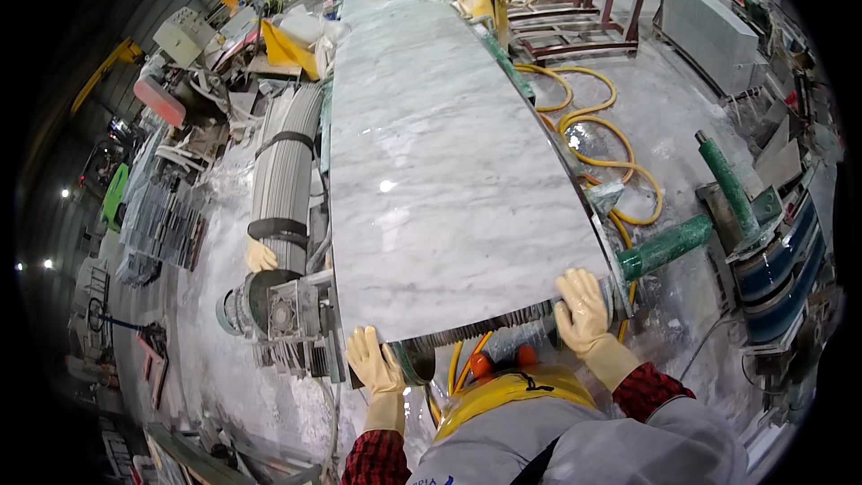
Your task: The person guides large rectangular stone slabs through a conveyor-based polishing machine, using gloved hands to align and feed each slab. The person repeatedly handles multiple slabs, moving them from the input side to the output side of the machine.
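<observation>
Long grey-white veined marble slab [440,171] fills the wet, cluttered workshop; left hand [374,364] and right hand [582,310] both grip its near edge, yellow coiled hose [597,139] crowding the floor right.

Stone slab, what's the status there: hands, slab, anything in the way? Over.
Both gloved hands on the near edge: left hand at left corner, right hand at right corner. Marble slab lying flat. Yellow hose coiled on floor beside it.
</observation>
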The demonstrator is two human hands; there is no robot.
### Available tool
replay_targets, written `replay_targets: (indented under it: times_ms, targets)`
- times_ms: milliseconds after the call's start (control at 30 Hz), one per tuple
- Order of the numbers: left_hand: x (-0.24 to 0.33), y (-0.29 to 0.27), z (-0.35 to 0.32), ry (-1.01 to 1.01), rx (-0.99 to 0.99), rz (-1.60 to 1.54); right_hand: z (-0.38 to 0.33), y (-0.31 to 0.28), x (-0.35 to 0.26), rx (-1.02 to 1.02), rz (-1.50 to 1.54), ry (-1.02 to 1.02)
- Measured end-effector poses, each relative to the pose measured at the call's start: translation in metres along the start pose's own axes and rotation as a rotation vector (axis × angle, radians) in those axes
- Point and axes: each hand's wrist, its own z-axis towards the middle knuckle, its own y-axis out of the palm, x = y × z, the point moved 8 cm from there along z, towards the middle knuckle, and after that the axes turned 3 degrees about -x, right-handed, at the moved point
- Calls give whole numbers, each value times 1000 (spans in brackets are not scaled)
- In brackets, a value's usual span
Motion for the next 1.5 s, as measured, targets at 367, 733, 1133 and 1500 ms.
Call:
replay_targets:
  times_ms: [367,733,1133,1500]
  targets:
    - [28,-22,-11,108,-111,-73,-83,237,-8,-548,1623,829]
    - [57,-59,0,512,-168,-372,-49,255,-16,111,1595,1385]
    - [122,-4,60,844,-378,-238,-165,169,-96,134,1606,1460]
    - [145,47,201,585,-658,-144,-187,196,-62,-107,1376,1291]
